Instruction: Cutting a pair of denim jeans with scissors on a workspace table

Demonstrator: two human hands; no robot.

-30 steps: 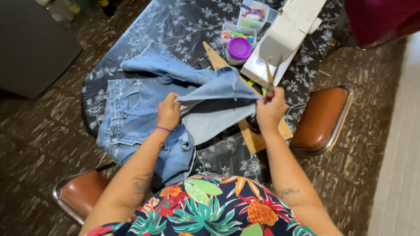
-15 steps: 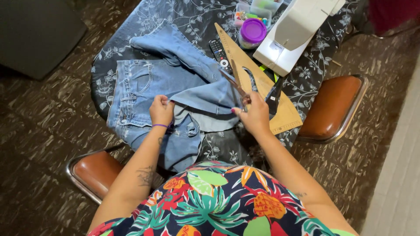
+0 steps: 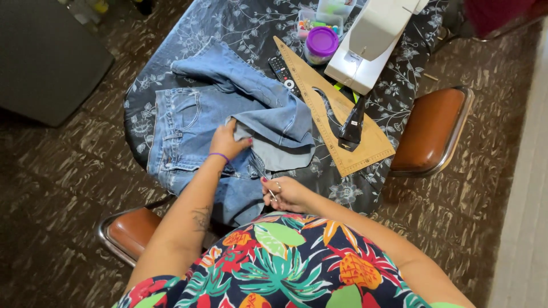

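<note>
Since the earlier frame the right hand (image 3: 288, 194) has dropped from beside the ruler toward the lower centre of the frame, near the body, and the pale blue denim jeans (image 3: 228, 128) lie flatter across the table. At centre left, the jeans spread over the dark floral-patterned tablecloth (image 3: 251, 23), waistband to the left and a folded leg running to the upper centre. On them, the left hand (image 3: 228, 142), a purple band at its wrist, presses down with fingers closed on a fold of denim. Just right and lower, the right hand pinches a thin metal tool, fingers together on it, at the jeans' lower edge. Further right lie a black remote control (image 3: 283, 73), a tan wooden curved ruler (image 3: 334, 111), a purple-lidded jar (image 3: 321, 44) and a white sewing machine (image 3: 371, 40).
</note>
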